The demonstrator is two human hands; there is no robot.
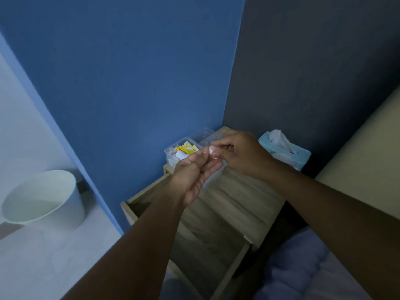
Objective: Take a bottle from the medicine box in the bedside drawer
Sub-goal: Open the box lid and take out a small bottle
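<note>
Pale pink and small, the bottle [212, 152] sits just right of the frame's centre, caught between both hands above the wooden nightstand [233, 191]. The right hand [242, 154] comes in from the lower right, and its grip is pressed together on the bottle's upper end, thumb and forefinger pinching it while the other fingers curl in. The left hand [194, 176] reaches up from the bottom centre with its palm turned upward and its fingers loosely spread; its fingertips [204, 153] touch the bottle's left side, though whether they truly clasp it cannot be told. The bottle is mostly hidden by the fingers, so its shape and label are unclear.

Just behind the left hand, up and left of the bottle, a clear plastic medicine box [173, 151] stands on the surface with a yellow packet [187, 148] and white items inside. Its clear lid [203, 133] lies beside it toward the wall. Below the hands, the drawer [134, 211] hangs open. A blue tissue box [285, 151] stands to the right, and a white bin [43, 200] sits on the floor at the left.
</note>
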